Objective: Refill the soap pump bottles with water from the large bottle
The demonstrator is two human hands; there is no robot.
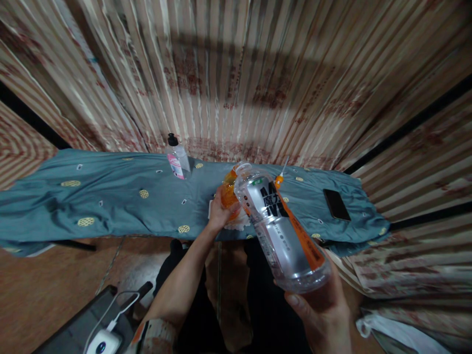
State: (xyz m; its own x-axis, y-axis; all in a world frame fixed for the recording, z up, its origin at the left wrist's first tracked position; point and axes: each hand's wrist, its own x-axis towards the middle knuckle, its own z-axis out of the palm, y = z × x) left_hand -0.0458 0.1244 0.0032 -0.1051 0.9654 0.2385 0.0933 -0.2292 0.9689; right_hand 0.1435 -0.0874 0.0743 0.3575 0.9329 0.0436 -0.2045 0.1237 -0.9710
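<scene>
My right hand grips the base of a large clear plastic bottle with a silver and orange label. This bottle is tilted, its uncapped mouth up by the orange container; I cannot tell whether the two touch. Around a translucent orange container the fingers of my left hand are wrapped. Part of that container is hidden behind the clear bottle. A white sheet with a wavy edge lies beneath it on the cloth. Just beyond the clear bottle lies a small orange piece with a thin pale tube.
A patterned teal cloth covers the narrow table. On it stand a clear bottle with black cap at the back and a dark phone at right. Striped curtains hang behind. A white device with cable rests at lower left.
</scene>
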